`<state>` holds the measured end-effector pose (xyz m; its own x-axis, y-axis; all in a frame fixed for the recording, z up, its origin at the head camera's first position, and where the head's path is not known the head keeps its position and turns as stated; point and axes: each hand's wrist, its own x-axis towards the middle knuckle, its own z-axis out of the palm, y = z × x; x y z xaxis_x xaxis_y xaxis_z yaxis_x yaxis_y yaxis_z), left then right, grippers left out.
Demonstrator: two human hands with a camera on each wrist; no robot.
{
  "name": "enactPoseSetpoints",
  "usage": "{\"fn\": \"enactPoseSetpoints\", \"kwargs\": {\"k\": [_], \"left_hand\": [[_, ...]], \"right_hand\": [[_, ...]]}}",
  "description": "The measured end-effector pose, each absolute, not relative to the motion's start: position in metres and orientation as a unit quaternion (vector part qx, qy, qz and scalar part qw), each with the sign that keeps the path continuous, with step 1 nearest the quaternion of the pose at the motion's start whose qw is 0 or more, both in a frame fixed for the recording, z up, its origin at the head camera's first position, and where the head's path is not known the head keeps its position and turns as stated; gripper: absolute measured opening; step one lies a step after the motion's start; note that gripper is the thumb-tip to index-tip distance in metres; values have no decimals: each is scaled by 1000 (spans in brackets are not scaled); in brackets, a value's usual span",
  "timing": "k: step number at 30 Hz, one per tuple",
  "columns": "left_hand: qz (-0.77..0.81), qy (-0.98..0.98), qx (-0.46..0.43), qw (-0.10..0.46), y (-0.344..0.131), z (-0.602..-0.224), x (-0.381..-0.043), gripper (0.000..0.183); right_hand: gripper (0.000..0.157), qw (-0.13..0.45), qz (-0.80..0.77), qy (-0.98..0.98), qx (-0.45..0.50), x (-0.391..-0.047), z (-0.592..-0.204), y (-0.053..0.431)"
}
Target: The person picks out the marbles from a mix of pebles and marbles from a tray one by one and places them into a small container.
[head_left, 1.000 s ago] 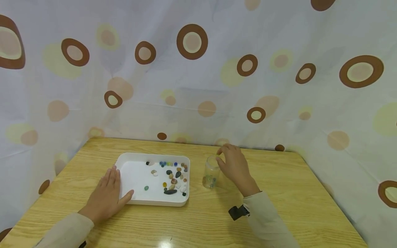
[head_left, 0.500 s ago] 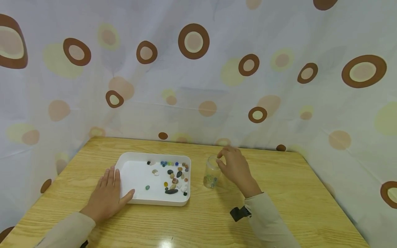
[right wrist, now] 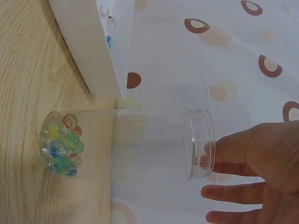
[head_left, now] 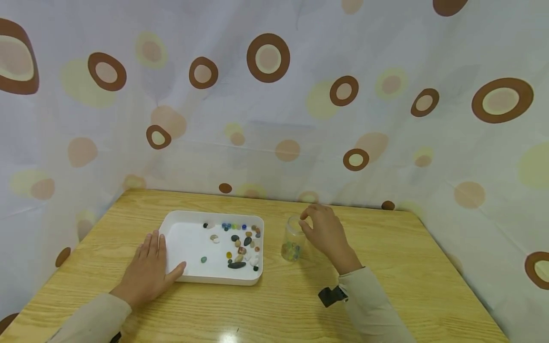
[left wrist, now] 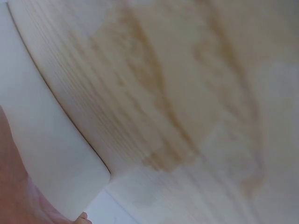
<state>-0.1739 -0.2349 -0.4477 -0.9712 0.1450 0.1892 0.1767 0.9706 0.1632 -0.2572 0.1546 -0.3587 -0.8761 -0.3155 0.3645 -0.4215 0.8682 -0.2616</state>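
My left hand (head_left: 146,271) lies with straight fingers along the left end of a white tray (head_left: 184,245), its thumb by the near rim. Only part of that hand (left wrist: 14,182) shows in the left wrist view, against the tray's wall. A clear jar (head_left: 293,232) without a lid stands upright right of the tray. Several glass marbles (right wrist: 65,145) lie at its bottom. My right hand (head_left: 324,231) is at the jar's mouth; thumb and forefinger reach the rim, other fingers are extended in the right wrist view. I see nothing held between them.
Inside the tray, mostly toward its right end, lie several pebbles (head_left: 237,265) and a row of coloured marbles (head_left: 234,226). A spotted cloth (head_left: 257,114) hangs behind the wooden table (head_left: 240,309) and at its sides.
A second ago a small yellowish thing was at my right fingertips; now they look bare. The marbles in the jar look shifted and piled slightly higher. My left hand stays put.
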Motion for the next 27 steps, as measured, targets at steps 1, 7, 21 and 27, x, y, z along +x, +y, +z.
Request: {"fn": "enactPoseSetpoints", "kwargs": {"k": [1,7,21,27], "left_hand": [[-91,-989,-81,88,-235,-448,-174,94],[-97,-988,-82,94,-237,-450,-175,94],[-90,-987,-84,100,-235,-448,-173,92],[-94,-988,-84,91,-235,-447,-174,93]], "right_hand": [[13,156,169,-954,193,-258,-359,155],[14,154,166,-955,193,-258,-359,154],[15,175,152,-947,223,-257,-354,120],[15,199,119,-934,273,-258,-352,89]]}}
